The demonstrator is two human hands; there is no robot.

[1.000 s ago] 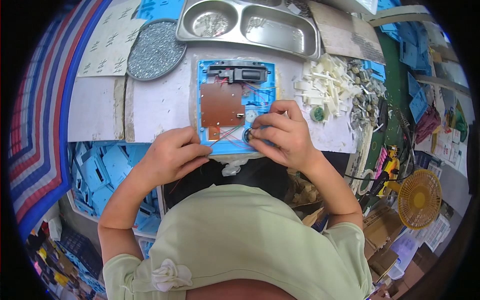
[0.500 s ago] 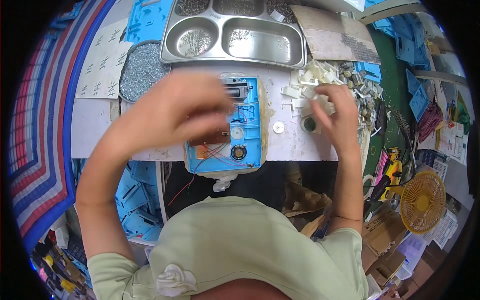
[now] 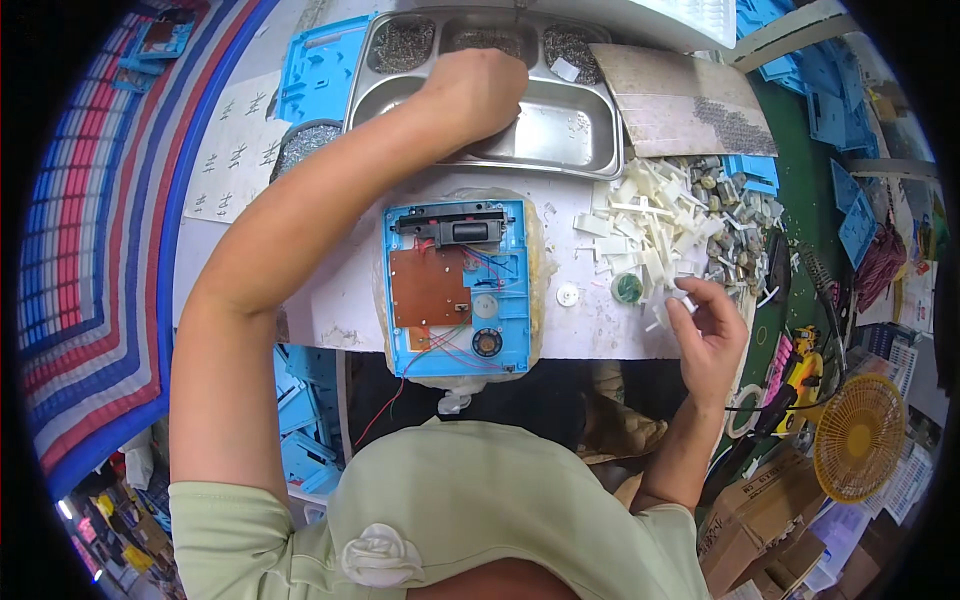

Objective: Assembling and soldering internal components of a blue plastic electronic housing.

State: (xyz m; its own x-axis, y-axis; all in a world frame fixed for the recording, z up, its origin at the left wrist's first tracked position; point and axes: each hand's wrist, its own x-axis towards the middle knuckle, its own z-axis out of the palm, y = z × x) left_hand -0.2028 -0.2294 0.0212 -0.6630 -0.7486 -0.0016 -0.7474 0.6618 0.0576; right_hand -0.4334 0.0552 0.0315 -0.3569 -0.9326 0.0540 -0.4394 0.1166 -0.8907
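Observation:
My left hand (image 3: 478, 95) is over the steel compartment tray (image 3: 608, 150), near its back middle section of small metal parts. Its fingers are curled together, and their tips and anything between them are hidden. In the fingertips of my right hand (image 3: 712, 335) is a white plastic piece (image 3: 680, 299), held at the near side of a pile of white plastic parts (image 3: 640, 215). Between my arms lies a blue plastic housing (image 3: 512, 330) with a brown circuit board (image 3: 425, 285), a black mechanism (image 3: 470, 232), a round speaker (image 3: 487, 343) and thin wires.
A white disc (image 3: 568, 294) and a green-topped roll (image 3: 627, 289) lie right of the housing. Small metal motors (image 3: 735, 240) are heaped beyond the white parts. A dish of screws (image 3: 300, 145) stands partly behind my left forearm. A yellow fan (image 3: 860, 438) is at the right.
My left hand has gone from over the housing up to the tray. My right hand has drawn back from the pile toward me, with a white plastic piece in its fingers.

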